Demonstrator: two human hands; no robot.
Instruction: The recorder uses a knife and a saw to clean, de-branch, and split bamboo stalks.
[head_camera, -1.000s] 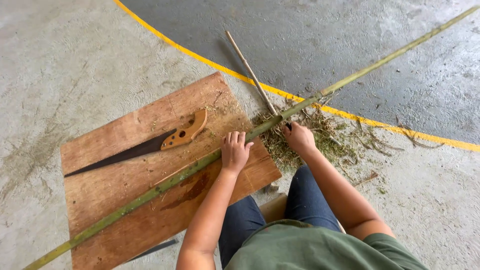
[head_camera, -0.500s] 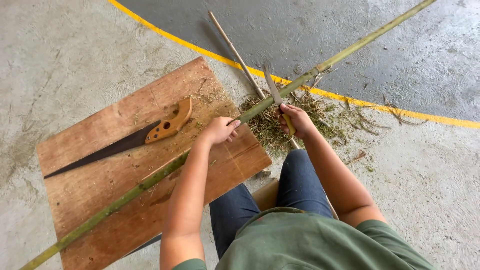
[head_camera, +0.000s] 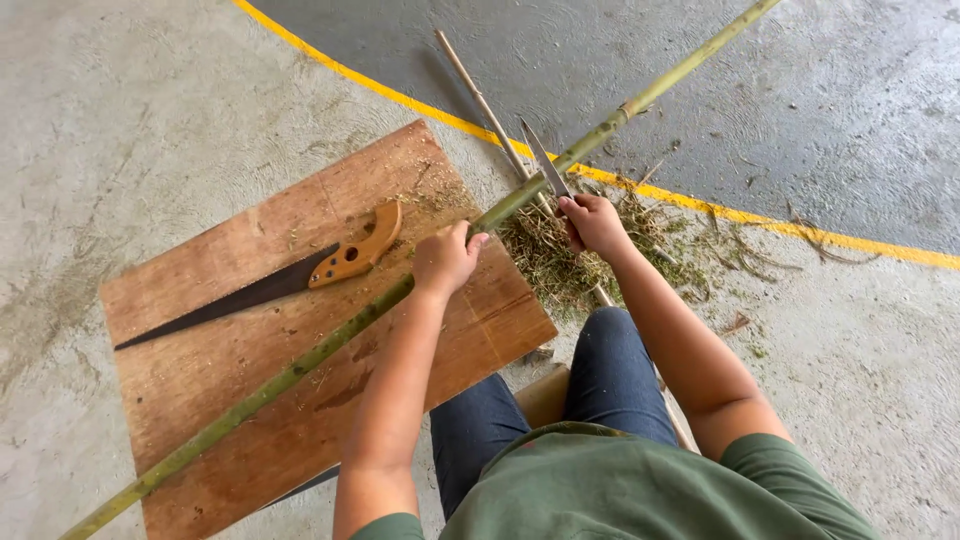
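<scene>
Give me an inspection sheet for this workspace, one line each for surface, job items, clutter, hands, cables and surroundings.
Surface: wooden board flat on the concrete floor, dusted with sawdust.
Job's things: long green bamboo pole lying diagonally across the board; knife with its blade against the pole.
Clutter: handsaw with a wooden handle on the board; thin pale stick on the floor; pile of green shavings under the pole.
Grippers: left hand grips the pole; right hand holds the knife handle.
Cables: nothing seen.
Surroundings: yellow painted line bordering darker grey floor; the person sits low, knees towards the board.
</scene>
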